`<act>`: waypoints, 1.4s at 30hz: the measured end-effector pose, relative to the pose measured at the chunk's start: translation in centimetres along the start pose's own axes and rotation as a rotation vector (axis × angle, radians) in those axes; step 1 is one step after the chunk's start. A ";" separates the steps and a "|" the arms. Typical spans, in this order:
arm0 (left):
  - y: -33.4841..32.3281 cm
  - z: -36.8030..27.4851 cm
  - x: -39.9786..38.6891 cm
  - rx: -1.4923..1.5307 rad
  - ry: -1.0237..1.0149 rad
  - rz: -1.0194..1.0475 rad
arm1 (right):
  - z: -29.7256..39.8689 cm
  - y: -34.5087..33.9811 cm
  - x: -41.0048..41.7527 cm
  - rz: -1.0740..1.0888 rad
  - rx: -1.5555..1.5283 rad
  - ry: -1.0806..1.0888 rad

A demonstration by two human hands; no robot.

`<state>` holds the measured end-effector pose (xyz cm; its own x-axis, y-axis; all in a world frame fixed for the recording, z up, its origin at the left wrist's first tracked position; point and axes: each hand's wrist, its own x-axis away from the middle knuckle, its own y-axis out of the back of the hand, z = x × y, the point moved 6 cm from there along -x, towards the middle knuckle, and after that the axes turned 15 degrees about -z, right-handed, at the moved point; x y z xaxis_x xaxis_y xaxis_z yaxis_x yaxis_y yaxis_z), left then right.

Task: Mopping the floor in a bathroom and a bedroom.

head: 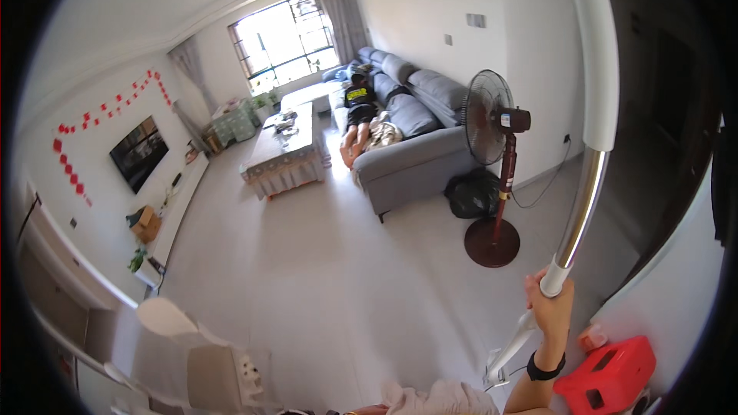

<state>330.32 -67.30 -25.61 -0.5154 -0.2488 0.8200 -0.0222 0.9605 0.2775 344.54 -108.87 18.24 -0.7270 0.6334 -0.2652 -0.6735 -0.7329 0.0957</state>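
Observation:
My right hand (550, 302), with a black band on its wrist, is closed around the white collar of a long pole (585, 207). The pole has a shiny metal section and a thick white upper tube that runs out of the top of the picture. Below the hand, a white arm-like part (513, 346) slants down to the left and ends in a small bracket. At the bottom edge is light cloth (441, 397), with a bit of a wrist beside it; my left hand itself is not in view. Before me lies a pale tiled floor (323, 276).
A standing fan (493, 121), a black plastic bag (473, 193) and a grey sofa (421, 161) are ahead. A person (358, 104) lies on the sofa. A cloth-covered table (282, 150) is beyond. Chairs (210, 366) stand lower left, a red plastic stool (611, 374) lower right.

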 end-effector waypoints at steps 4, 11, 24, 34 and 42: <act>1.1 -8.9 -4.4 -0.090 -0.034 -0.003 | -2.3 -1.2 -4.3 -0.177 0.005 -0.075; -2.8 -21.3 -10.6 -0.170 -0.038 0.008 | -10.0 -6.5 -15.0 -0.249 0.180 -0.231; -7.2 -40.8 -13.6 -0.147 0.007 -0.159 | -17.4 -16.6 -34.2 -0.033 0.212 -0.272; -4.9 -44.6 -16.8 -0.075 0.036 -0.192 | -16.4 -25.2 -38.5 0.097 0.140 -0.120; 2.3 -42.6 -20.5 0.064 0.062 -0.201 | -14.1 -36.2 -36.3 0.197 0.125 -0.099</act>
<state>377.39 -65.26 -20.46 -0.4416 -0.4411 0.7813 -0.1747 0.8964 0.4074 397.20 -108.89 10.85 -0.8513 0.5070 -0.1348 -0.5242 -0.8123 0.2556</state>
